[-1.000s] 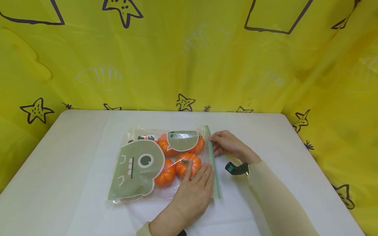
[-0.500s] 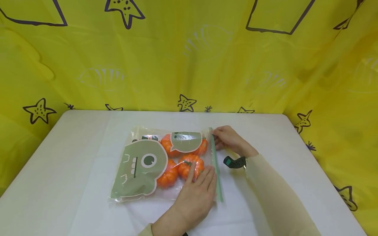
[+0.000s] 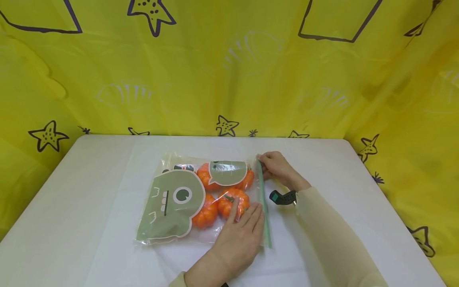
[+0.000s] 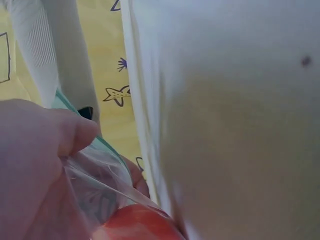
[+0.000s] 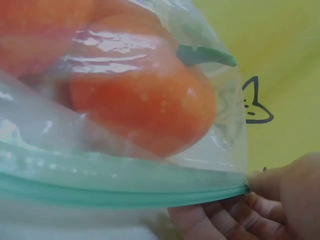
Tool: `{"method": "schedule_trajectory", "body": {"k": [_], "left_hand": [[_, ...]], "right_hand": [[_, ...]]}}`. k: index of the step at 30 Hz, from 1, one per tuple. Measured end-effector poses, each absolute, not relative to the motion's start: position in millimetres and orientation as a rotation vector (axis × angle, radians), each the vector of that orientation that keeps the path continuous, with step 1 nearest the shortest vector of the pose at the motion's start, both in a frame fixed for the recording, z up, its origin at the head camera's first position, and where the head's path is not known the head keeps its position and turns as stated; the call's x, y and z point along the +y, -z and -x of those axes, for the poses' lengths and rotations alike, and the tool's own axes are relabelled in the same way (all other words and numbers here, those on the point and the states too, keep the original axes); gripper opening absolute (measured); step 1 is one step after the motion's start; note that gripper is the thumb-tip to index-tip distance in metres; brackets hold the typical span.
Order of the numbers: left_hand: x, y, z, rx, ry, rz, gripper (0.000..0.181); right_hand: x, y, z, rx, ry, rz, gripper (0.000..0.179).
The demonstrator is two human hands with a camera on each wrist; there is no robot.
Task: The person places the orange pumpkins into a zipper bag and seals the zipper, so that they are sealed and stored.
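Note:
A clear zip-lock bag [image 3: 168, 209] printed with a green one-eyed monster lies on the table, its green zip strip [image 3: 264, 199] facing right. Inside it are several small orange pumpkins [image 3: 206, 217] with green stems. My left hand [image 3: 234, 243] rests on the bag's near right part, fingers [image 3: 247, 213] stretched over the plastic beside the strip; its palm side is hidden in the head view. At the strip's far end, my right hand [image 3: 277, 167] pinches the corner between thumb and fingers. The right wrist view shows that pinched corner with a pumpkin [image 5: 145, 105] close behind the film.
The white-covered table [image 3: 89, 207] stands against a yellow curtain [image 3: 193, 71] with starfish drawings, which also hangs along both sides. A dark wrist-worn device [image 3: 283, 197] sits at my right cuff, just right of the strip.
The right hand has moved slightly up along the strip to its far corner. The bag and left hand appear a little further right in the view.

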State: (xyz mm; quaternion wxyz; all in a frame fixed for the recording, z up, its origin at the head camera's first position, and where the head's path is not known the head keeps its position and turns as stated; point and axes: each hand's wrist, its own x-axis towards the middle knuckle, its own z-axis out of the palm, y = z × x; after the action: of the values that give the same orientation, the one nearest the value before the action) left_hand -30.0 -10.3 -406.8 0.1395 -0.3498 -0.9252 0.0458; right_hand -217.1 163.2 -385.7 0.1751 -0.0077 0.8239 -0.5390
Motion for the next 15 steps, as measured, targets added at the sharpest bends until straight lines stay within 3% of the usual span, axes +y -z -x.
{"method": "schedule_trajectory", "body": {"k": [7,15], "left_hand": [[-17,404,36,-2.707,-0.054,1.032,0.057],[-32,395,43,-2.780,0.244,1.150,0.083]], "right_hand": [[164,383,204,2.382,1.531,0.046,0.039],[168,379,179,2.490,1.439,0.138,0.039]]}}
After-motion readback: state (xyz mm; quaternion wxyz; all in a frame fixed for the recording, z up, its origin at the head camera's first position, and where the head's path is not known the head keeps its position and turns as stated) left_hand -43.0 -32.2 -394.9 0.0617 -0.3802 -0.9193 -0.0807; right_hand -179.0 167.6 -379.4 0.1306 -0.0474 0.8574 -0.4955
